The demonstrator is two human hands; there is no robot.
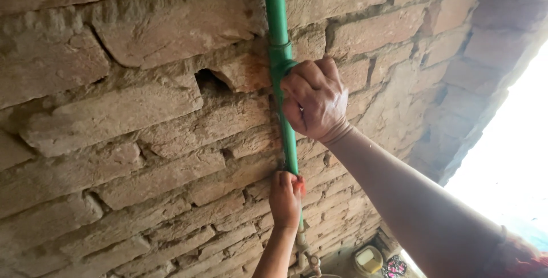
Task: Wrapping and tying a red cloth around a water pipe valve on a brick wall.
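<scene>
A green plastic pipe (pixel 275 9) runs vertically down a rough brick wall (pixel 114 112). A thicker green fitting (pixel 279 55) joins two lengths of it. My right hand (pixel 315 100) is wrapped around the pipe just below that fitting. Lower down, my left hand (pixel 285 198) grips the same pipe, with something small and red-orange at its fingertips (pixel 300 185). Below the left hand the pipe meets a metal tap or valve (pixel 311 261), partly hidden by my forearm.
A dark hole (pixel 208 79) gapes in the brickwork left of the fitting. On the ground below lie a small yellow container (pixel 368 259) and a dark patterned item (pixel 395 266). Bright daylight comes through an opening at right (pixel 514 158).
</scene>
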